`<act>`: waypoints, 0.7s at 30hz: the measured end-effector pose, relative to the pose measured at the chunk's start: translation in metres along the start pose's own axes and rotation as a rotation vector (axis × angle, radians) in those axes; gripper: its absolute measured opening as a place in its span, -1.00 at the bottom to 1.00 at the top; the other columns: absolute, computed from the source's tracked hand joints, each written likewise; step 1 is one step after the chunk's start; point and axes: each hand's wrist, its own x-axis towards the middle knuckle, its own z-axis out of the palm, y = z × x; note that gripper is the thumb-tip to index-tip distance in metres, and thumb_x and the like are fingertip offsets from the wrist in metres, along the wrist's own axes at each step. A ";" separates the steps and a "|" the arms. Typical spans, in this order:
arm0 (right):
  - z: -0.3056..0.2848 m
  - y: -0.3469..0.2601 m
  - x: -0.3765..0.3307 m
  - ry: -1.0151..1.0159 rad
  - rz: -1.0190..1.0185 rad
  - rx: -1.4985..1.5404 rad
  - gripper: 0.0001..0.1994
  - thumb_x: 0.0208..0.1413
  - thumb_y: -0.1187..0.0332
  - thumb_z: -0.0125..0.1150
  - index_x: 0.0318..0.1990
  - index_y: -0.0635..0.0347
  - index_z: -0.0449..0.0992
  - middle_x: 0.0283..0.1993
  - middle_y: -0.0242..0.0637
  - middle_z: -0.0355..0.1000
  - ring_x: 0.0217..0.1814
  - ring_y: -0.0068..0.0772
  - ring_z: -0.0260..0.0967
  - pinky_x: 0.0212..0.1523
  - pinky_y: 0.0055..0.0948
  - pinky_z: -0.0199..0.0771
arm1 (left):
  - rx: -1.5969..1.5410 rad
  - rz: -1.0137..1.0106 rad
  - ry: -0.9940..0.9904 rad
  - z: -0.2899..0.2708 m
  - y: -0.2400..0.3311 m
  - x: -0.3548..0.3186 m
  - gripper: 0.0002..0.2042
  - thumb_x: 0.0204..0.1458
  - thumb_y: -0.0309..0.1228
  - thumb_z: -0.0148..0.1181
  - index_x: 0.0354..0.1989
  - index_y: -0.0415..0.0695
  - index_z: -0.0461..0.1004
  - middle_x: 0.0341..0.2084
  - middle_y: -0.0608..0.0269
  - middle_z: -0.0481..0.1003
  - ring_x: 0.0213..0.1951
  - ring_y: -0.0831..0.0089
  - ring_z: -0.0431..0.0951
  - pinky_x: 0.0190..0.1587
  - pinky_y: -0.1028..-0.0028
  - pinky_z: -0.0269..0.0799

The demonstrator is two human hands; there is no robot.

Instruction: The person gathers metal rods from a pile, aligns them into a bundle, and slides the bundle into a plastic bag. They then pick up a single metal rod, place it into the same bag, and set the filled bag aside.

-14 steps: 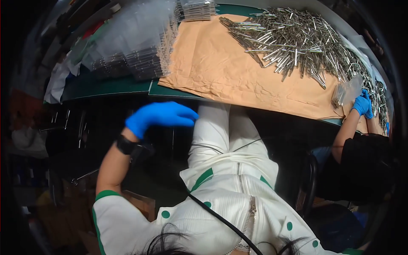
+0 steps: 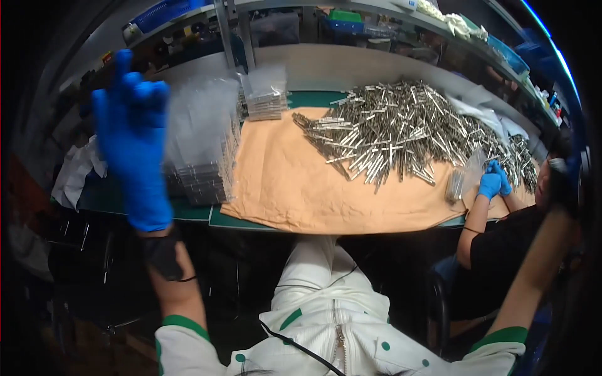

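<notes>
My left hand (image 2: 135, 144), in a blue glove, is raised in front of the table's left end with fingers straight and apart, holding nothing. A black band (image 2: 164, 257) sits on its wrist. My right forearm (image 2: 539, 269) rises along the right rim, and its hand is lost in the dark edge. A big heap of shiny metal rods (image 2: 401, 131) lies on brown paper (image 2: 295, 182) across the table. Stacks of clear plastic bags (image 2: 200, 144) stand just behind my left hand.
A co-worker in a black top sits at the right, blue-gloved hands (image 2: 492, 182) at a clear bag (image 2: 461, 178) beside the rods. The green-topped table (image 2: 188, 213) has shelves with bins (image 2: 351, 22) behind it. White cloths (image 2: 75, 172) lie at far left.
My left hand has risen from below the table edge to well above it, fingers now spread upward. My right forearm has come up at the right. The view has tilted up.
</notes>
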 end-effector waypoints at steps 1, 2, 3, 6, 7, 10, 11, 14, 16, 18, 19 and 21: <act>0.057 -0.033 0.029 -0.095 0.184 0.412 -0.64 0.09 0.35 0.01 0.05 0.24 0.34 -0.02 -0.13 0.38 -0.02 -0.28 0.35 0.04 -0.33 0.32 | 0.003 0.044 0.068 -0.013 -0.016 0.006 -0.53 0.19 -0.14 -0.25 0.13 -0.25 0.20 -0.17 0.03 0.47 -0.18 0.23 0.49 0.07 0.20 0.29; 0.106 -0.111 0.116 -0.219 0.344 0.809 -0.62 0.11 0.32 0.01 0.09 0.19 0.31 0.01 -0.19 0.37 0.00 -0.34 0.33 0.06 -0.38 0.28 | -0.012 0.112 0.140 -0.036 -0.030 -0.001 -0.54 0.19 -0.16 -0.25 0.12 -0.24 0.21 -0.21 0.05 0.49 -0.19 0.25 0.50 0.05 0.21 0.31; 0.126 -0.073 0.090 -0.344 0.519 1.160 -0.60 0.13 0.29 0.01 0.13 0.14 0.27 0.05 -0.25 0.36 0.02 -0.40 0.31 0.09 -0.43 0.24 | -0.050 0.167 0.320 -0.053 -0.056 -0.002 -0.57 0.19 -0.17 -0.23 0.07 -0.24 0.28 -0.22 0.08 0.50 -0.19 0.28 0.51 0.00 0.24 0.37; 0.255 -0.098 0.092 -0.863 0.180 0.551 -0.51 0.05 0.06 0.05 0.12 0.05 0.28 -0.10 -0.05 0.41 -0.08 -0.03 0.37 -0.06 -0.28 0.37 | -0.378 0.020 0.781 -0.139 -0.154 -0.022 -0.68 0.14 -0.25 -0.15 -0.17 -0.21 0.46 -0.28 0.11 0.52 -0.24 0.28 0.52 -0.11 0.27 0.44; 0.282 -0.124 0.108 -0.717 0.165 0.654 -0.48 0.03 0.08 0.10 0.13 0.09 0.27 -0.10 -0.05 0.40 -0.12 -0.05 0.39 -0.11 -0.27 0.39 | -0.509 0.019 0.868 -0.189 -0.165 -0.044 -0.70 0.13 -0.27 -0.15 -0.21 -0.21 0.46 -0.32 0.12 0.52 -0.26 0.26 0.50 -0.13 0.26 0.42; 0.320 -0.194 0.129 -0.166 0.134 1.018 -0.38 -0.06 0.12 0.23 0.15 0.16 0.21 -0.01 -0.07 0.35 -0.11 -0.05 0.37 -0.14 -0.25 0.39 | -0.604 0.051 0.717 -0.230 -0.204 -0.073 -0.73 0.10 -0.37 -0.14 -0.16 -0.26 0.40 -0.22 0.07 0.45 -0.15 0.27 0.44 -0.02 0.28 0.33; 0.315 -0.206 0.134 -0.161 0.089 0.979 -0.32 -0.12 0.14 0.28 0.17 0.15 0.18 0.05 -0.07 0.30 -0.07 -0.05 0.35 -0.11 -0.25 0.38 | -0.559 0.021 0.929 -0.224 -0.221 -0.061 -0.73 0.10 -0.36 -0.14 -0.14 -0.26 0.38 -0.21 0.08 0.44 -0.14 0.28 0.43 -0.01 0.30 0.31; 0.299 -0.246 0.146 -0.107 0.042 0.993 -0.20 -0.22 0.16 0.36 0.21 0.15 0.10 0.12 -0.04 0.21 0.00 -0.06 0.30 -0.07 -0.25 0.35 | -0.417 0.001 1.149 -0.216 -0.224 -0.044 -0.72 0.11 -0.34 -0.14 -0.11 -0.24 0.37 -0.21 0.10 0.43 -0.15 0.30 0.42 -0.02 0.33 0.31; 0.308 -0.259 0.147 -0.063 0.061 1.024 -0.14 -0.26 0.17 0.39 0.23 0.16 0.07 0.13 -0.02 0.19 0.02 -0.05 0.28 -0.05 -0.26 0.34 | -0.289 -0.006 1.113 -0.216 -0.222 -0.035 -0.71 0.11 -0.31 -0.12 -0.11 -0.23 0.37 -0.24 0.11 0.43 -0.18 0.32 0.41 -0.04 0.36 0.31; 0.322 -0.267 0.144 -0.032 0.156 1.089 -0.13 -0.27 0.21 0.40 0.23 0.19 0.06 0.08 -0.03 0.21 -0.01 -0.06 0.29 -0.06 -0.26 0.34 | -0.185 0.007 1.146 -0.210 -0.223 -0.022 -0.70 0.11 -0.27 -0.12 -0.13 -0.22 0.39 -0.28 0.13 0.44 -0.21 0.34 0.43 -0.07 0.38 0.33; 0.327 -0.270 0.141 -0.020 0.204 1.121 -0.13 -0.28 0.24 0.40 0.24 0.21 0.05 0.06 -0.03 0.22 -0.03 -0.06 0.29 -0.07 -0.26 0.35 | -0.084 0.023 1.168 -0.207 -0.224 -0.017 -0.69 0.12 -0.24 -0.11 -0.15 -0.21 0.40 -0.33 0.15 0.45 -0.24 0.35 0.44 -0.09 0.39 0.34; 0.333 -0.274 0.135 -0.019 0.223 1.117 -0.13 -0.29 0.26 0.41 0.23 0.22 0.06 0.03 -0.04 0.24 -0.05 -0.07 0.30 -0.08 -0.27 0.35 | 0.021 0.040 1.198 -0.203 -0.225 -0.009 -0.68 0.12 -0.20 -0.11 -0.17 -0.20 0.42 -0.37 0.17 0.47 -0.27 0.37 0.45 -0.12 0.41 0.35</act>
